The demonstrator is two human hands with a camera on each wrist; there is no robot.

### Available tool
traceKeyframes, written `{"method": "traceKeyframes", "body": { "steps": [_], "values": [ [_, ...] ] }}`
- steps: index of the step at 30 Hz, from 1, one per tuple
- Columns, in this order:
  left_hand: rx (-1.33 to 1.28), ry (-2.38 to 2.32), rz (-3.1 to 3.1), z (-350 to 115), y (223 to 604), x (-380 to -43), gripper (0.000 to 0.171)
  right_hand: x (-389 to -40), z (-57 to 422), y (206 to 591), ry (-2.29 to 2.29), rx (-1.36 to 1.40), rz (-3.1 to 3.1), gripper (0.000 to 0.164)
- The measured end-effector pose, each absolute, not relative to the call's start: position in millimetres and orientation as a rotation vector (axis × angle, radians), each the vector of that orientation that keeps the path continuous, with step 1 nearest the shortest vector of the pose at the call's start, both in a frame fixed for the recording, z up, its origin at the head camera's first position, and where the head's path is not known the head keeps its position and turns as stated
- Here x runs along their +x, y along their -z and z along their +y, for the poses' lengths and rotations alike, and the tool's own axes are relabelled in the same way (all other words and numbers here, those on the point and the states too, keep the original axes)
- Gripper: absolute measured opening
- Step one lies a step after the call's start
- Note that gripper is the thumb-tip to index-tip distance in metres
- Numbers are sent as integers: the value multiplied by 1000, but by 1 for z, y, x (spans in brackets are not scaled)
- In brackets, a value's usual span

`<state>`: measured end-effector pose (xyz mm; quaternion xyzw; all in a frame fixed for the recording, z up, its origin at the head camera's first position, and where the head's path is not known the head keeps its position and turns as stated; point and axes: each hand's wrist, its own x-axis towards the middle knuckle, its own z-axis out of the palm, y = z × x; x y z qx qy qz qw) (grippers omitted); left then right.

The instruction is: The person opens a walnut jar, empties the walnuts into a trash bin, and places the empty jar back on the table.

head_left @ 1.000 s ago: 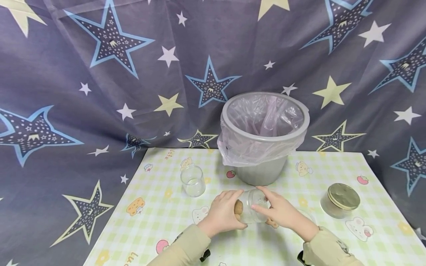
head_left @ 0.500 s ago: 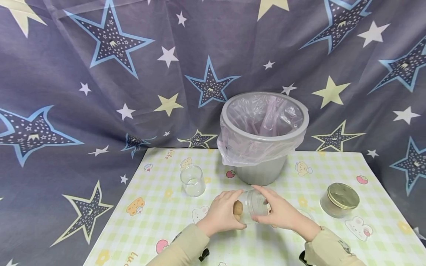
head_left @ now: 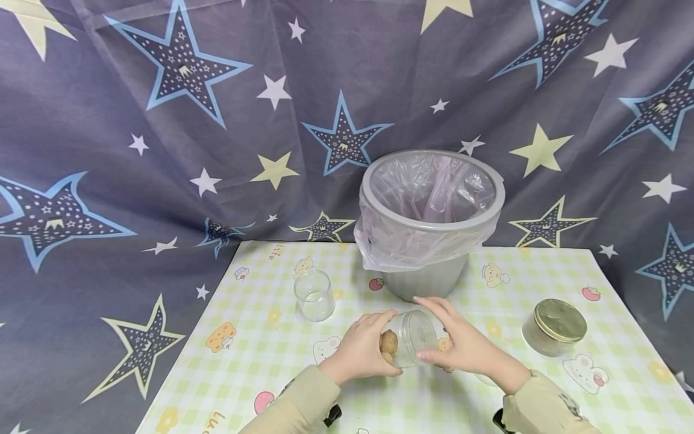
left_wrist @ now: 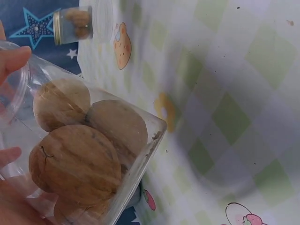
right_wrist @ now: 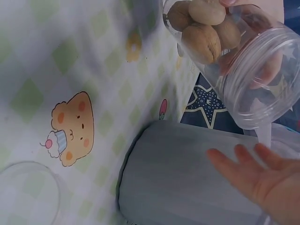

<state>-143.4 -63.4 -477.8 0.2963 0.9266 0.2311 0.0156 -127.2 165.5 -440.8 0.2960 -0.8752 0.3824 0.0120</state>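
Note:
My left hand (head_left: 359, 349) grips a clear jar (head_left: 406, 330) by its base end. The jar lies tilted on its side above the table, with its threaded mouth facing right. Several walnuts (left_wrist: 77, 161) sit inside, near the base. In the right wrist view the jar's mouth (right_wrist: 267, 77) has no lid on it. My right hand (head_left: 463, 343) is beside that mouth, its fingers (right_wrist: 234, 161) spread and apart from the rim. A clear round disc (right_wrist: 35, 194), like a lid, lies flat on the table; in the head view the right forearm partly covers it.
Behind the hands stands a grey bin (head_left: 425, 280) lined with a pinkish plastic bag (head_left: 420, 247). A second clear jar (head_left: 314, 295) is at the left. At the right is a gold-lidded jar (head_left: 554, 328) with brown contents. A star-patterned cloth (head_left: 325, 72) hangs behind the table.
My right hand has come away from the jar's mouth and shifted slightly right, so more of the rim shows. The left hand keeps its hold, nearly still.

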Motion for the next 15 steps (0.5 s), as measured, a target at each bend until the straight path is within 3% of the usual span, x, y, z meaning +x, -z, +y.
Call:
{"method": "traceKeyframes", "body": {
  "steps": [5, 15],
  "values": [
    [925, -683, 2889, -63, 479, -144, 99, -127, 164, 437, -1293, 682, -2875, 72],
    [1010, -606, 2926, -58, 479, -142, 97, -124, 155, 437, -1317, 556, -3058, 77]
  ]
}}
